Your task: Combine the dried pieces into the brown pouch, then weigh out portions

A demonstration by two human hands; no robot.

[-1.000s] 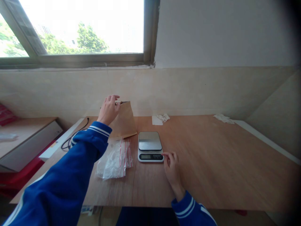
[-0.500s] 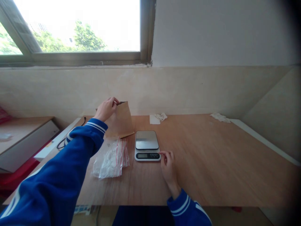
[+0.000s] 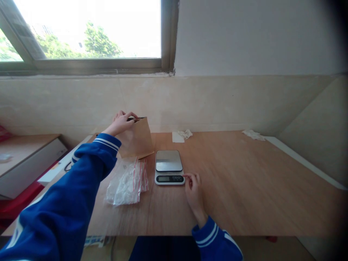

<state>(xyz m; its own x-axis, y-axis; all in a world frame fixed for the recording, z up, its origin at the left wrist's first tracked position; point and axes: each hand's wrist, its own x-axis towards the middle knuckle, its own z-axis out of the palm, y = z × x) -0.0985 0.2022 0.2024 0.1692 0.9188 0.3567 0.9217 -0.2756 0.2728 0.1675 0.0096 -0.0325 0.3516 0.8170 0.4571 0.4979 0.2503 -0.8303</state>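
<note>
A brown paper bag (image 3: 137,139) stands upright at the back left, its mouth parted at the top. My left hand (image 3: 123,121) grips the bag's upper rim, thumb and fingers at the opening; the contents are hidden. To the right of the bag lies a kitchen scale (image 3: 169,161) with a steel plate and a small display on its front. My right hand (image 3: 194,192) rests beside it on the table, fingers loosely bent and apart, forefinger touching the scale's right front corner. Clear zip bags with red lines (image 3: 126,186) are stacked in front of the paper bag.
The wooden table (image 3: 244,188) reaches to the tiled wall. A white paper piece with crumpled tissue (image 3: 178,137) lies near the wall, and another crumpled tissue (image 3: 253,135) lies at the back right. A second desk (image 3: 29,145) is at the left.
My left hand has shifted slightly at the bag's rim, and its fingers are spread more across the widened mouth. My right hand keeps its place by the scale.
</note>
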